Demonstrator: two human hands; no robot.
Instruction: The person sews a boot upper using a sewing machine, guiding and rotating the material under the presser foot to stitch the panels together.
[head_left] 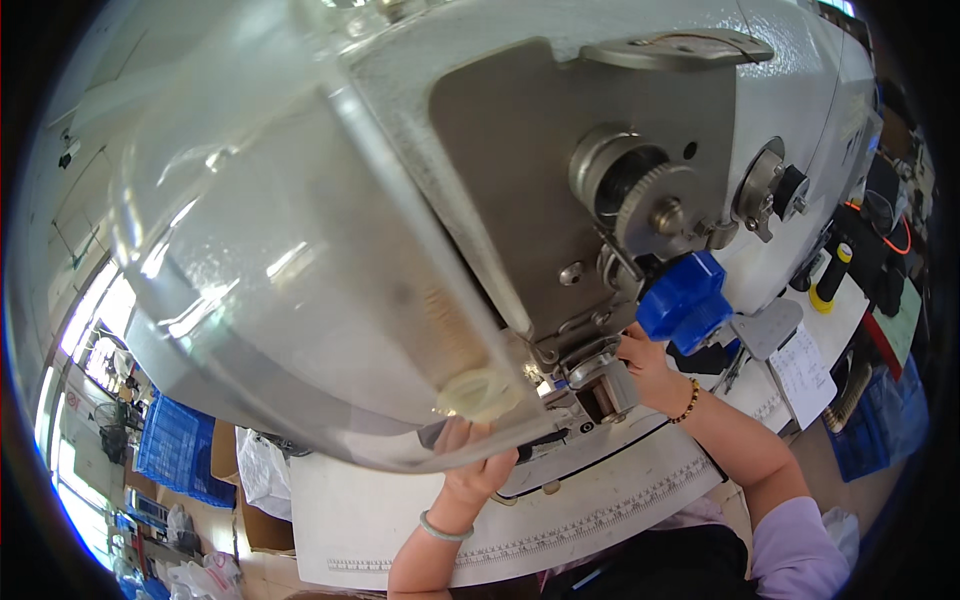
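Observation:
A white sewing machine [780, 80] with a metal face plate [500, 150] and a blue knob [686, 302] fills the upper middle. My left hand [478, 468], a pale bangle on its wrist, is at the bed left of the needle area, partly behind a clear plastic cover [250, 290]. Its fingers are bent together by something dark, too hidden to name. My right hand [650, 372], with a beaded bracelet, reaches behind the metal roller part [604, 390]. Those fingers look curled, their tips and anything in them hidden by the machine.
A printed ruler strip [560, 520] runs along the white table's [340, 510] near edge. On the right lie a paper sheet [800, 375] and a black-and-yellow thread spool [832, 278]. Blue crates [185, 445] stand left; another blue bin [880, 425] is right.

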